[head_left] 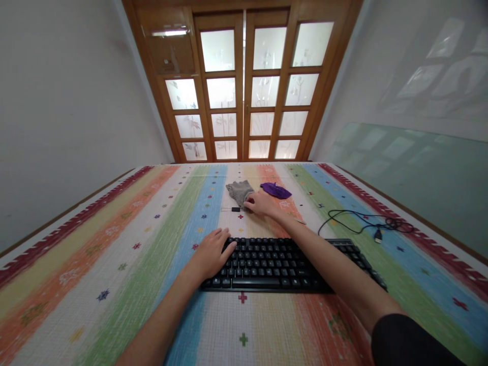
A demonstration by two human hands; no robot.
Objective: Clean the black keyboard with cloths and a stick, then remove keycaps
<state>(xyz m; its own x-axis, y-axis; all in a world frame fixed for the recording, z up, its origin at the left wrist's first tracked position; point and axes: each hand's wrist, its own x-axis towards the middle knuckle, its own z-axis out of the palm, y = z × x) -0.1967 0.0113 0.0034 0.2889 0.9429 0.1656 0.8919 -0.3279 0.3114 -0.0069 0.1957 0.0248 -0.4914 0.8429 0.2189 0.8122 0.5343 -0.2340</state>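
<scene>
A black keyboard lies on the striped tablecloth in front of me. My left hand rests on its left end, thumb over the keys and fingers stretched toward the far left corner. Reaching across the keyboard, my right hand has thumb and fingertips closed at the near right edge of a crumpled grey cloth. Just beyond that hand lies a purple cloth. A small black piece with a clear, narrow part sits close to the right fingertips; its kind is unclear.
The keyboard's black cable lies coiled on the right, its USB plug on the tablecloth. A tiny dark bit is right of the purple cloth. Wooden doors with glass panes stand beyond the table, walls on both sides.
</scene>
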